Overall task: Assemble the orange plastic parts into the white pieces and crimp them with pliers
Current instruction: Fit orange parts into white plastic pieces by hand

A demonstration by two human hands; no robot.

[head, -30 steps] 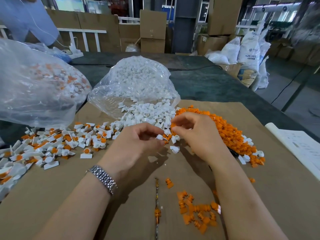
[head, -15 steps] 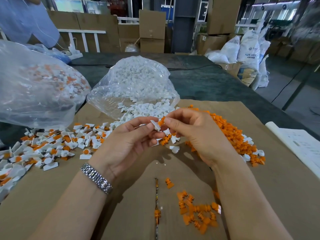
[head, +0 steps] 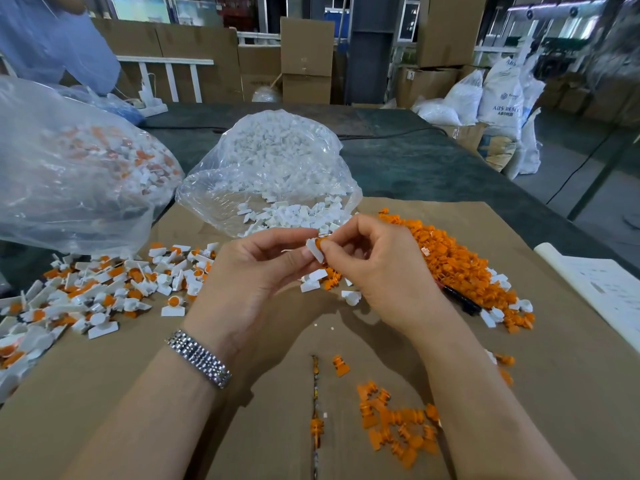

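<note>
Nearest the camera, a small scatter of orange parts (head: pixel 398 427) lies on the brown cardboard sheet (head: pixel 104 393) between the forearms. Above it the two hands meet over the cardboard. The left hand (head: pixel 249 282), a metal watch (head: pixel 199 358) on its wrist, pinches a white piece (head: pixel 314 250) between thumb and fingers. The right hand (head: pixel 377 271) pinches an orange part (head: pixel 322 241) with thumb and forefinger, right against the top of that white piece; how far it is seated cannot be told.

To the left, a spread of joined white-and-orange pieces (head: pixel 104 289) lies loose on the cardboard. To the right runs a long heap of orange parts (head: pixel 450 258), with a dark tool handle (head: pixel 460 299) showing at its near edge.

Just beyond the hands, a clear plastic bag (head: pixel 270 168) lies open toward them, full of white pieces, some spilling out of its mouth (head: pixel 294 216). Farther left a bigger clear bag (head: pixel 69 168) holds mixed white and orange pieces.

Behind the dark table (head: pixel 433 168) stand cardboard boxes (head: pixel 306 60) and white sacks (head: pixel 498 95).
</note>
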